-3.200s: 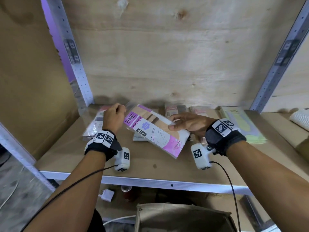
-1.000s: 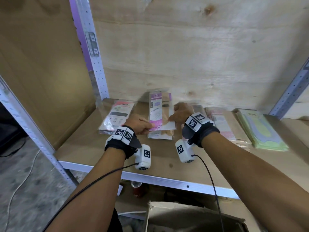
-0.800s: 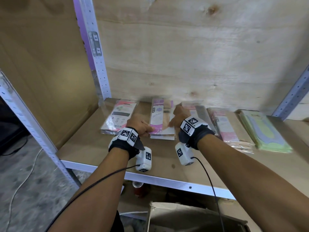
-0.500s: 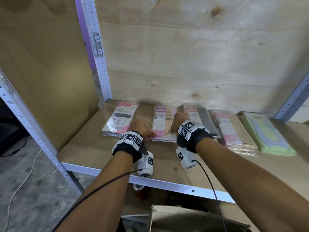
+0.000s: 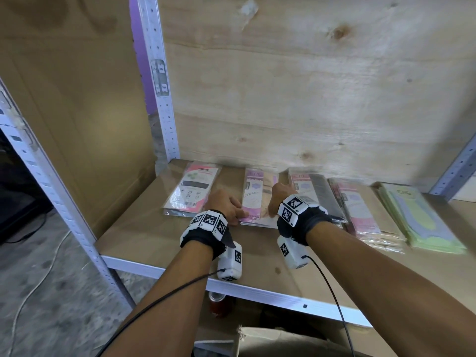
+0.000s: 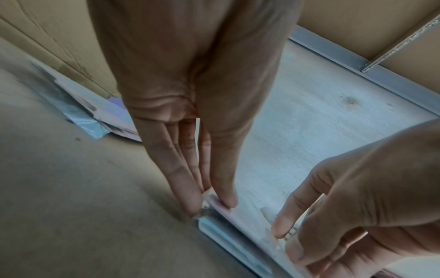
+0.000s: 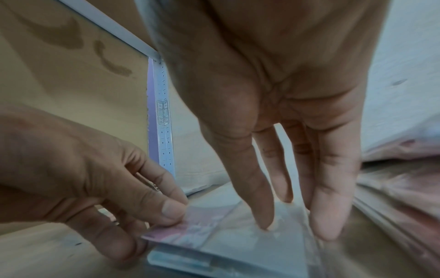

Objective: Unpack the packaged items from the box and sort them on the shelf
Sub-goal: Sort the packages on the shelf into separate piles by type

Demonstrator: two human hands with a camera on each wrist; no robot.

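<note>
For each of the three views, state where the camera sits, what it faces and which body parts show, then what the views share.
Head: above, facing down at the shelf; both forearms, left hand, right hand.
Left wrist: under the wrist, along the left hand's fingers pinching the pink packet's corner.
Right wrist: along the right hand's fingers resting on the packet.
Shared: both hands, pink packet.

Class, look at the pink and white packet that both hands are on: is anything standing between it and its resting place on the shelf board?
Nothing visible blocks it. The pink and white packet already lies on its own pile on the shelf board. The left hand pinches its near left corner and the right hand presses down on it.
</note>
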